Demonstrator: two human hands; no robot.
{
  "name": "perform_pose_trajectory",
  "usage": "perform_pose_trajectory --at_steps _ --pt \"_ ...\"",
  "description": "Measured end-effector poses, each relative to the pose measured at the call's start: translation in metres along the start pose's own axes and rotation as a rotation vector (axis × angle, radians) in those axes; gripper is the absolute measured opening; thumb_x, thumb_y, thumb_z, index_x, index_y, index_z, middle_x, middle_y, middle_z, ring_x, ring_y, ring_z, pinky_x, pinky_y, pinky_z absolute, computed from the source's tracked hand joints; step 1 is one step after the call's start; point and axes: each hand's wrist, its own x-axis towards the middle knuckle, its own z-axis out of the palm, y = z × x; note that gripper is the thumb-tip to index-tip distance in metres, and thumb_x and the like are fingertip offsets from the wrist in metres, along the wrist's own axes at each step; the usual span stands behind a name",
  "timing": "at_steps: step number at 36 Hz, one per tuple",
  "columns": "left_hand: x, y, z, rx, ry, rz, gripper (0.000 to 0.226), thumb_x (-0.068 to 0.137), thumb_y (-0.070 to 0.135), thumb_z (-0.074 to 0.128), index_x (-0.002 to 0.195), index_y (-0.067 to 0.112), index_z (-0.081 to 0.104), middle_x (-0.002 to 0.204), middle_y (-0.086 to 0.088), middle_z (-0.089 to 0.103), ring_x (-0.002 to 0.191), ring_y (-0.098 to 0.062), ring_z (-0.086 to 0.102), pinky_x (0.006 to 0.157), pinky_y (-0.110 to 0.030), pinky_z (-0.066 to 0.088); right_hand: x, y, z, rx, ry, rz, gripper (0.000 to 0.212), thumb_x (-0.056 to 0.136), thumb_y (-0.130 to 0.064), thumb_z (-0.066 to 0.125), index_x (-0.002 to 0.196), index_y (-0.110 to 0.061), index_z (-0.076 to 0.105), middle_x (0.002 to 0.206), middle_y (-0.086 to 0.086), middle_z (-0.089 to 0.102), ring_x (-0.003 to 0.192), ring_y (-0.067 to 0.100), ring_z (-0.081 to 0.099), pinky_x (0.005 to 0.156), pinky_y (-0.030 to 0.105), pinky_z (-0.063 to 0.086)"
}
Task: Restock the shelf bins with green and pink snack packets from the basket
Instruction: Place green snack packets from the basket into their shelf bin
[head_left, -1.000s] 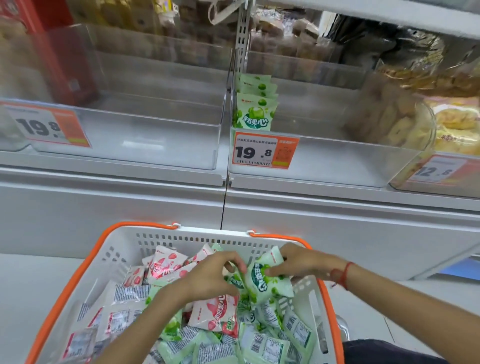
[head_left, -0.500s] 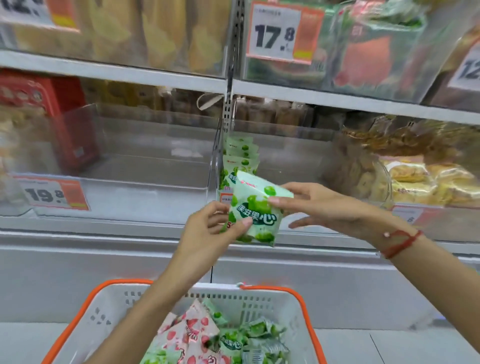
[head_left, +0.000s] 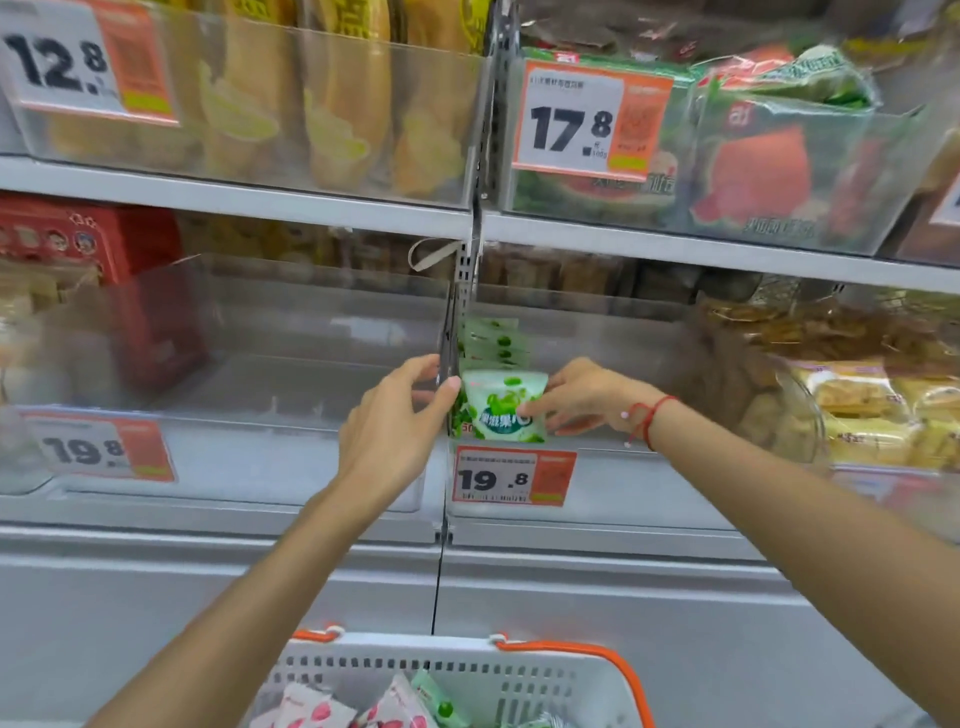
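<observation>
Holding a green snack packet (head_left: 501, 408) at frame centre, the right hand (head_left: 582, 397) has its fingers curled around the packet's right edge, thumb side hidden behind it. Packet sits upright at the front left corner of the clear shelf bin (head_left: 623, 467), just above the orange-and-white price tag (head_left: 514, 475) reading 19.8. Behind it, a short row of matching green packets (head_left: 493, 338) stands along the bin's left wall, receding toward the back.

Left hand (head_left: 395, 421) is at centre, just left of the packet: fingers loosely extended, holding nothing, thumb tip at or very near the packet's upper left corner; contact cannot be confirmed. It lies in front of the metal shelf upright (head_left: 457, 312) dividing the two bins.

Left-hand bin (head_left: 234, 364), centre left of frame, is clear plastic with another 19.8 tag (head_left: 98, 449) on its front.

Basket (head_left: 571, 670), white with orange rim, is at bottom centre; pink packets (head_left: 311, 709) and a green packet (head_left: 441, 704) show inside at the lower edge.

A red cord bracelet (head_left: 649, 415) is on the right wrist. Upper shelf carries bins of yellow packages (head_left: 337, 104) at upper left and green-red packages (head_left: 753, 156) at upper right, tagged 12.8 and 17.8.
</observation>
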Motion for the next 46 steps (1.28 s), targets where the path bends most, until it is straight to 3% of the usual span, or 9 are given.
perform_pose_trajectory --at_steps 11,15,22,26,28,32,37,42,46 --pt "-0.003 -0.001 0.003 0.072 0.042 0.045 0.043 0.096 0.052 0.042 0.136 0.037 0.045 0.129 0.019 0.056 0.117 -0.006 0.054 0.079 -0.028 0.034 0.029 -0.003 0.033 -0.040 0.110 0.020 0.048 0.071 -0.030 0.083 0.096 -0.010 0.046 0.111 0.010 0.060 0.101 0.025 0.063 0.085 0.037 0.056" --pt "-0.004 0.001 0.001 0.066 0.024 0.053 0.042 0.096 0.051 0.042 0.135 0.037 0.045 0.130 0.020 0.055 0.116 -0.004 0.054 0.080 -0.027 0.033 0.022 -0.007 0.033 -0.053 0.048 0.024 0.037 0.081 -0.025 0.074 0.097 -0.011 0.044 0.107 0.010 0.062 0.071 0.016 0.062 0.054 0.024 0.051" --pt "-0.002 -0.001 -0.002 0.049 -0.018 0.052 0.046 0.095 0.053 0.043 0.137 0.034 0.043 0.132 0.020 0.054 0.116 -0.003 0.054 0.083 -0.028 0.035 0.001 -0.007 0.020 -0.095 -0.077 0.021 0.051 0.088 -0.029 0.066 0.126 -0.004 0.044 0.126 0.012 0.058 0.089 0.018 0.056 0.048 0.018 0.045" --pt "-0.009 -0.006 0.000 -0.094 0.040 0.091 0.047 0.094 0.043 0.053 0.137 0.027 0.045 0.134 0.015 0.053 0.116 -0.004 0.053 0.092 -0.029 0.043 -0.006 0.004 0.014 -0.137 0.108 -0.069 0.061 0.084 -0.032 0.070 0.129 -0.003 0.043 0.126 0.012 0.054 0.105 0.023 0.055 0.088 0.036 0.052" --pt "-0.021 -0.007 -0.001 -0.159 0.149 0.166 0.041 0.091 0.037 0.059 0.131 0.027 0.051 0.128 0.015 0.056 0.115 -0.003 0.052 0.094 -0.029 0.044 -0.019 0.009 0.010 -0.121 0.264 -0.189 0.056 0.082 -0.031 0.072 0.129 -0.010 0.048 0.118 0.004 0.058 0.108 0.021 0.056 0.087 0.031 0.047" --pt "-0.059 -0.008 -0.005 -0.248 0.364 0.291 0.016 0.089 0.032 0.063 0.105 0.035 0.058 0.101 0.020 0.063 0.097 -0.004 0.058 0.081 -0.021 0.044 -0.072 0.016 0.014 -0.055 0.477 -0.584 0.022 0.082 -0.019 0.071 0.102 -0.022 0.063 0.086 -0.010 0.064 0.080 0.008 0.060 0.073 0.021 0.050" --pt "-0.103 -0.035 0.012 -0.319 0.338 0.230 0.012 0.085 0.047 0.053 0.085 0.035 0.057 0.085 0.018 0.063 0.083 -0.007 0.059 0.068 -0.022 0.045 -0.107 0.052 0.063 -0.099 0.229 -0.646 0.021 0.078 -0.014 0.071 0.083 -0.033 0.063 0.070 -0.011 0.064 0.068 0.005 0.059 0.061 0.016 0.044" --pt "-0.138 -0.094 0.048 -0.068 0.141 0.013 0.009 0.089 0.039 0.061 0.081 0.040 0.056 0.078 0.019 0.059 0.071 0.002 0.054 0.059 -0.022 0.041 -0.107 0.108 0.126 -0.422 -0.125 -0.511 0.013 0.084 -0.020 0.063 0.096 -0.026 0.066 0.075 -0.016 0.060 0.076 0.003 0.059 0.066 0.022 0.044" --pt "-0.161 -0.138 0.073 0.180 -0.235 -0.040 0.015 0.094 0.037 0.054 0.108 0.040 0.059 0.113 0.022 0.059 0.106 -0.001 0.054 0.090 -0.026 0.046 -0.097 0.150 0.174 -0.623 -0.317 -0.384 0.026 0.086 -0.016 0.056 0.110 -0.020 0.064 0.106 0.001 0.067 0.108 0.018 0.057 0.084 0.029 0.044"
